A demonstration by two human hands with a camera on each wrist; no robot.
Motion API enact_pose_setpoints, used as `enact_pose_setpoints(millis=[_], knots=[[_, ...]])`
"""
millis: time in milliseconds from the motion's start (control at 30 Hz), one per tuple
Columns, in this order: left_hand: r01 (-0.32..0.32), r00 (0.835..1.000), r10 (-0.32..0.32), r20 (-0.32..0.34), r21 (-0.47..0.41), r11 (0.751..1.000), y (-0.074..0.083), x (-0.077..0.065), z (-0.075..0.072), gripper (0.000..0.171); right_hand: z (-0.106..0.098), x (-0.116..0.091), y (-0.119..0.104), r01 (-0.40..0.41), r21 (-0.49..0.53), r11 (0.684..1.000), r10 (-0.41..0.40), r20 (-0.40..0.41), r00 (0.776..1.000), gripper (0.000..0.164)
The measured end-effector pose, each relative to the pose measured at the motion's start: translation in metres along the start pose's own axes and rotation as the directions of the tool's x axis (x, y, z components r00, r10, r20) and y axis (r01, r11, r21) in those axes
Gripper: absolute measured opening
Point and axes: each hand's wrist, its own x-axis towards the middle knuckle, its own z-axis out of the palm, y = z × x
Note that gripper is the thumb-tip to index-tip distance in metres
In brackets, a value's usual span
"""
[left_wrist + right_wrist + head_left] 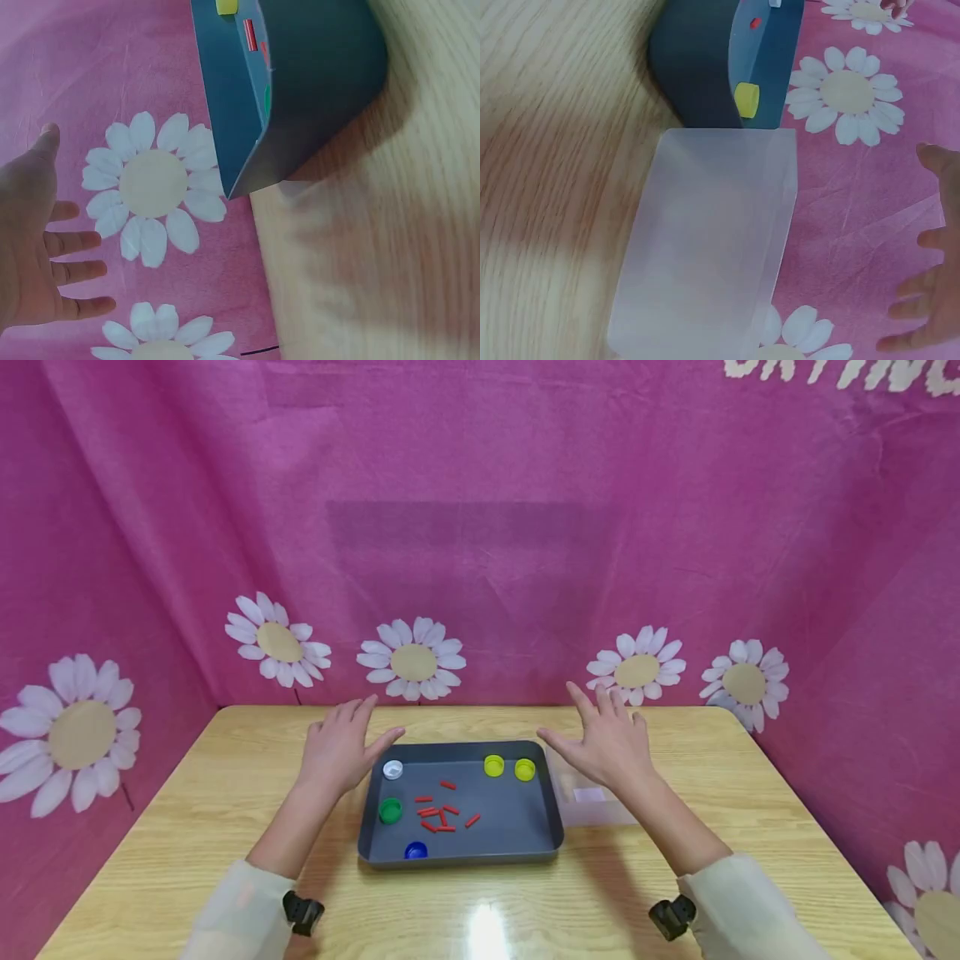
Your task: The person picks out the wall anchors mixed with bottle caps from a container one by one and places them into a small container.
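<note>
My left hand [336, 752] hovers over the left side of a dark grey tray [510, 827], fingers spread and holding nothing. The right hand [609, 747], also spread and bare, hangs in the air above a translucent plastic box [600, 814]. Inside the tray, several short red sticks [428, 812] lie scattered around the middle left. Round caps sit near its walls: a white cap [392, 769], a green cap [390, 811], a blue cap [416, 850] and two yellow caps [493, 766]. Both wrist views show straight, parted fingers, apart from everything.
The translucent box stands against the tray's right end, partly hidden by the right arm in the head view. Both stand on a light wooden table [247, 793]. A pink cloth [480, 568] with white daisies hangs behind and at the sides.
</note>
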Motion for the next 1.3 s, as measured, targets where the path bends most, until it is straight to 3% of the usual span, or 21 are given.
enact_pose_setpoints(millis=[267, 533, 767, 900, 1133, 1300], knots=[[0.003, 0.999, -0.009, -0.033, -0.179, 0.984, -0.014, -0.007, 0.008, 0.07, 0.007, -0.003, 0.001, 0.061, 0.115, 0.991, -0.053, -0.071, 0.996, 0.078], [0.102, 0.994, -0.084, 0.066, -0.351, 0.931, -0.029, -0.02, 0.02, 0.07, 0.024, -0.013, -0.002, 0.059, 0.262, 0.963, -0.053, -0.031, 0.998, 0.066], [0.144, 0.989, -0.122, 0.081, -0.414, 0.899, -0.039, -0.029, 0.031, 0.062, 0.043, -0.02, -0.011, 0.087, 0.336, 0.938, -0.076, -0.046, 0.996, 0.047], [0.161, 0.987, -0.137, 0.085, -0.453, 0.877, -0.042, -0.03, 0.04, 0.058, 0.052, -0.022, -0.017, 0.15, 0.357, 0.922, -0.132, -0.077, 0.988, 0.037], [0.214, 0.977, -0.174, 0.126, -0.504, 0.837, -0.044, -0.027, 0.053, 0.053, 0.065, -0.023, -0.027, 0.231, 0.396, 0.889, -0.235, -0.04, 0.971, 0.032], [0.261, 0.965, -0.199, 0.17, -0.553, 0.791, -0.045, -0.026, 0.059, 0.052, 0.071, -0.024, -0.034, 0.29, 0.424, 0.858, -0.311, -0.02, 0.95, 0.027]])
